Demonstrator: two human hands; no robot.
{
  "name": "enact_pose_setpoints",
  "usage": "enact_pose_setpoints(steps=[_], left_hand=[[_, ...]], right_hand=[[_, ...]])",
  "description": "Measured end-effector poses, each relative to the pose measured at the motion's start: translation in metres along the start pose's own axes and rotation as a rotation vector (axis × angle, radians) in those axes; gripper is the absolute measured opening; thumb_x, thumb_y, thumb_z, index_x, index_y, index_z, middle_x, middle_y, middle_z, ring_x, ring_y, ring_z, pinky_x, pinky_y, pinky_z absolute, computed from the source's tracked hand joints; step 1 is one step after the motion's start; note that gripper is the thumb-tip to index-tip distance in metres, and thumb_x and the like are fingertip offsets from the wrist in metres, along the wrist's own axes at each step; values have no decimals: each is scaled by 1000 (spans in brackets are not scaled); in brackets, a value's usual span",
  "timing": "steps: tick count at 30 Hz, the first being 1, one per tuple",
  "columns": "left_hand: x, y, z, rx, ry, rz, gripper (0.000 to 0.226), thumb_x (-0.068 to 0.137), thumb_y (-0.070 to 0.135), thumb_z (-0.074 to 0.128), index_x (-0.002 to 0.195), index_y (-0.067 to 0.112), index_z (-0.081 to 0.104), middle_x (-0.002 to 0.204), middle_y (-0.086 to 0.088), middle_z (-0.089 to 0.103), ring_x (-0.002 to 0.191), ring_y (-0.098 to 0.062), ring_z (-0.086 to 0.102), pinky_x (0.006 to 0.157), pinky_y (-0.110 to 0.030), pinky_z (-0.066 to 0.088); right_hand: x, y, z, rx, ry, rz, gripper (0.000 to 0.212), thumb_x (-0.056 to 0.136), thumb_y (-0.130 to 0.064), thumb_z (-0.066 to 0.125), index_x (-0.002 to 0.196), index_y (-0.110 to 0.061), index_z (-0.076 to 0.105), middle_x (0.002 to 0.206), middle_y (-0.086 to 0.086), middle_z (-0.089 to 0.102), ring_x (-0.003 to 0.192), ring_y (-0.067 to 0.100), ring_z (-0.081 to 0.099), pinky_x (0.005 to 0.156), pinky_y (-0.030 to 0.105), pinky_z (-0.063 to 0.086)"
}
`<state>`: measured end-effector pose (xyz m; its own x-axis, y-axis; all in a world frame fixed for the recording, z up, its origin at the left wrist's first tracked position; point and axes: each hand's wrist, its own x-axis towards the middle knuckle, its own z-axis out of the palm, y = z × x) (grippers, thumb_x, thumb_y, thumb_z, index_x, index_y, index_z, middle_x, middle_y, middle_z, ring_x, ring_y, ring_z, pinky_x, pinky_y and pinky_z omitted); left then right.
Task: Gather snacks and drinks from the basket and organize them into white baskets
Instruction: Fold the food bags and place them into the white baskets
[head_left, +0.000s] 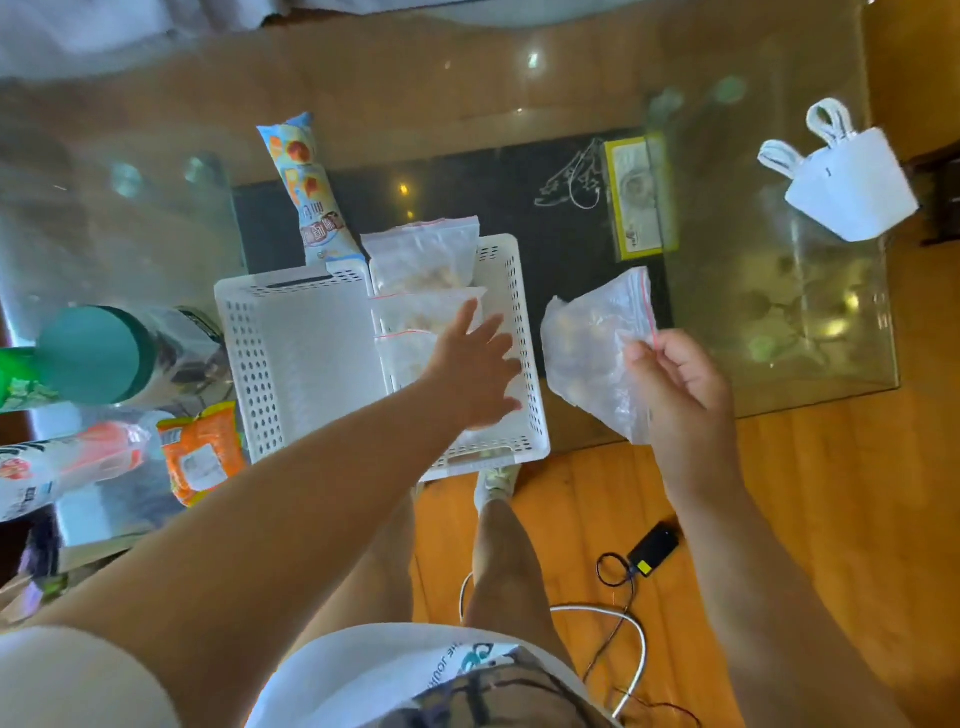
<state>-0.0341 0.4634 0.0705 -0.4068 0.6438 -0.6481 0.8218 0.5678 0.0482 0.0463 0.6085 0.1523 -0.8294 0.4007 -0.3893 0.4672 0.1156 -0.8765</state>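
Observation:
Two white perforated baskets stand side by side on the glass table: the left basket (291, 338) holds nothing that I can see, the right basket (524, 332) holds several clear zip bags of snacks (421, 254). My left hand (475, 364) reaches into the right basket, fingers spread flat over the bags. My right hand (675, 379) pinches the red-zip edge of another clear snack bag (587, 353), held in the air just right of that basket. A tall blue-and-orange snack packet (306, 182) stands behind the left basket.
At the left lie a green-capped can (88, 358), an orange packet (202, 457) and a white-and-red packet (62, 462). A white tote bag (852, 187) sits at the table's far right. Below the table edge are a wooden floor, cables and a black adapter (654, 545).

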Motion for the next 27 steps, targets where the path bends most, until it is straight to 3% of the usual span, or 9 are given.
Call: enact_pose_setpoints(steps=[4,16,20,27], left_hand=[[-7,-8,16,142,-143,-83,63,95,51,36,149,30,11,161,-1,-1,147,-29,-9,117,-54,-6],[-13,-21,34,139,-74,-97,63,91,42,54,145,42,21,160,0,6,148,-26,-6,114,-56,-3],[-11,-21,38,87,-42,-102,53,91,38,55,139,44,34,160,1,9,148,-25,-4,115,-55,-4],[-25,-27,38,-184,162,-121,27,92,21,51,110,32,68,155,7,27,148,-14,6,118,-40,-5]], right_hand=[[6,18,9,-19,-70,-32,26,95,-17,48,70,-23,48,55,-18,49,53,-1,43,49,5,31],[37,53,55,-175,-145,34,17,95,-29,47,86,-16,53,75,-13,56,73,-6,57,57,6,43],[50,63,68,-188,-190,109,20,95,-27,47,75,-26,48,74,-17,52,72,2,55,61,8,37],[65,86,62,-197,-199,258,18,94,-30,47,90,-14,54,89,-3,58,84,12,56,68,24,45]])
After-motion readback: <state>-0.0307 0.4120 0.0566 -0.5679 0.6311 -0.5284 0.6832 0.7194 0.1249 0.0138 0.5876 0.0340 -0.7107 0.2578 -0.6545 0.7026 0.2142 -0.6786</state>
